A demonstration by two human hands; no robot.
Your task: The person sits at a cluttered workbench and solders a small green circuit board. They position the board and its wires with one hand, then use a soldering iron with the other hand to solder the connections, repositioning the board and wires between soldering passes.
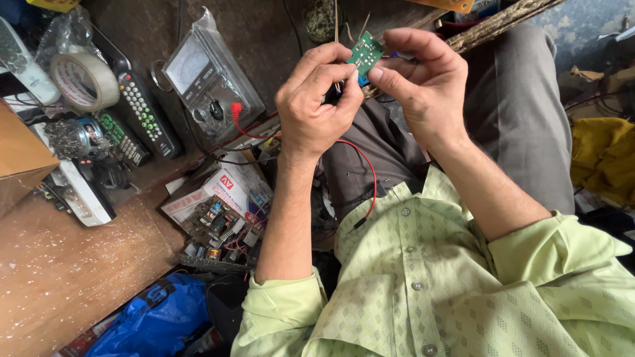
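At the top centre of the frame, a small green circuit board [365, 53] is held up tilted, its face dotted with pale solder points. The right hand [423, 86] pinches its upper edge between thumb and fingertips; the left hand [317, 106], fingers curled together, grips its lower edge. A red wire [368, 173] trails below.

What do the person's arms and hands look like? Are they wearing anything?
Both hands, left hand and right hand, are bare, with no gloves or rings showing. The forearms are bare too. A pale green shirt with a small diamond pattern and round buttons has its sleeves rolled up near the elbows.
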